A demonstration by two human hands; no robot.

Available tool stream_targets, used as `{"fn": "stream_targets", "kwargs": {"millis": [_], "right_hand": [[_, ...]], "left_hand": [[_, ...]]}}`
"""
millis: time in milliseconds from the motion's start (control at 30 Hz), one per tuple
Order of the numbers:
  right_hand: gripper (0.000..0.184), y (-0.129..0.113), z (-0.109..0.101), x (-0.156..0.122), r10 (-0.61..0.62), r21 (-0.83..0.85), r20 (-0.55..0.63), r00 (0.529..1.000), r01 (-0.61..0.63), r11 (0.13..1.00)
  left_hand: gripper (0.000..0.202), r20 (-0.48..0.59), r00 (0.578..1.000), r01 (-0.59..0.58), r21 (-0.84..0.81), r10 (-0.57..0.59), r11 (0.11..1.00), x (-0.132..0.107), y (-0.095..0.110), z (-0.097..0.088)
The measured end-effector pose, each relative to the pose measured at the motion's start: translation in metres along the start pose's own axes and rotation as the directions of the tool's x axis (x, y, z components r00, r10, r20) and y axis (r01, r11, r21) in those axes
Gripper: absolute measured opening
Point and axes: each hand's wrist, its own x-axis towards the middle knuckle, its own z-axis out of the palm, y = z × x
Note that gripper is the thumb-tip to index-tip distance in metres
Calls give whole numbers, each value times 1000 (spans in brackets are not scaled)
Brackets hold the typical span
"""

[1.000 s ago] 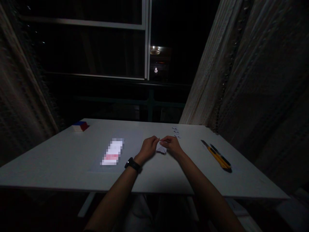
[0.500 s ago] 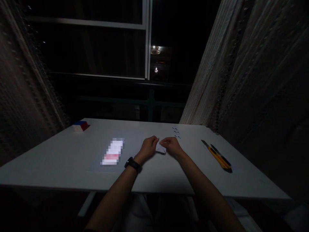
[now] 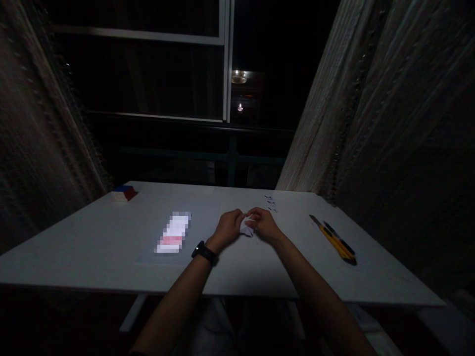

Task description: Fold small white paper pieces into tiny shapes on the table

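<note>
A small piece of folded white paper [image 3: 246, 229] is held between my two hands, low over the middle of the table. My left hand [image 3: 229, 225], with a black watch on its wrist, pinches the paper's left side. From the right, my right hand [image 3: 264, 224] grips its upper right part with thumb and bent index finger. Crease lines run across the paper's near part, and its lower edge looks slightly open. The fingers hide the upper part of the paper.
The white table [image 3: 111, 237] carries a lit phone [image 3: 173, 233] with a blurred screen, left of my hands. A blue, red and white cube [image 3: 123, 193] stands at the back left. A yellow utility knife [image 3: 336, 244] and a black pen [image 3: 339, 237] lie right. Small dark marks [image 3: 271, 202] show behind my hands.
My right hand's fingers have shifted slightly and bent more over the paper, covering more of its right side. The paper's visible part looks narrower. My left hand stays nearly in place.
</note>
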Motion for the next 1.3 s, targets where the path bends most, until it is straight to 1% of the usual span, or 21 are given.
{"fn": "stream_targets", "kwargs": {"millis": [133, 300, 400, 500, 600, 700, 800, 967, 1067, 1300], "right_hand": [[31, -2, 0, -1, -26, -21, -1, 1000, 26, 999], [29, -2, 1, 0, -50, -31, -26, 998, 50, 998], [28, -3, 1, 0, -48, -34, -48, 998, 46, 998], [32, -5, 1, -1, -27, -10, -55, 998, 27, 1000], [33, -6, 0, -2, -2, 11, -73, 997, 3, 1000], [33, -7, -1, -2, 36, 29, -92, 995, -34, 999], [35, -8, -2, -2, 65, 55, -94, 993, -60, 997], [36, -9, -1, -2, 81, 85, -61, 995, -76, 993], [36, -10, 0, -3, 76, 91, -31, 997, -73, 993], [37, -9, -1, -2, 29, 80, -8, 1000, -28, 996]], "left_hand": [[29, -12, 1000, -27, 0, 27, 1000, -1, 2, -2], [27, 0, 996, -90, 91, 90, 992, -1, 5, -4], [27, 10, 994, -108, 99, 107, 989, -1, 6, -4], [29, 19, 997, -75, 33, 74, 997, -1, 6, -3], [35, 31, 1000, 0, -102, 3, 995, 0, 6, -2], [40, 18, 997, 71, -222, -69, 972, 1, 5, -2], [42, 20, 994, 106, -265, -105, 958, 2, 5, -2], [35, 52, 997, 70, -215, -60, 974, 1, 5, -1], [30, 50, 998, 41, -187, -32, 981, 0, 5, -1], [29, 31, 999, 34, -158, -30, 987, 2, 9, -2]]}}
